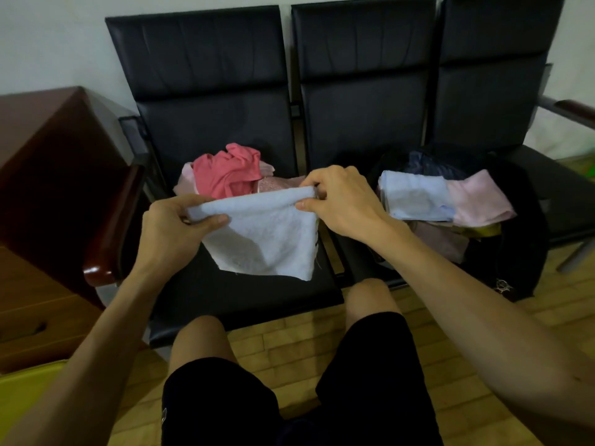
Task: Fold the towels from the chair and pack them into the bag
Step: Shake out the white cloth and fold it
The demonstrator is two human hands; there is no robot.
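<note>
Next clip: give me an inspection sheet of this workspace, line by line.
Surface: black chair seat, with a pile of unfolded towels at its back.
Job's things: white towel held up over the seat; folded blue towel and pink towel lie atop the open bag to the right.
Clutter: yellow object at lower left.
Hands: left hand and right hand each pinch the white towel's top edge.
Cables: nothing seen.
Surroundings: wooden cabinet at left, wood floor, white wall.

Setting: waiting room or office lobby. Evidence: linked row of black padded seats (pixel 209 123) with armrests along white wall (pixel 48 37); reddish wooden cabinet (pixel 48 149) at left.
</note>
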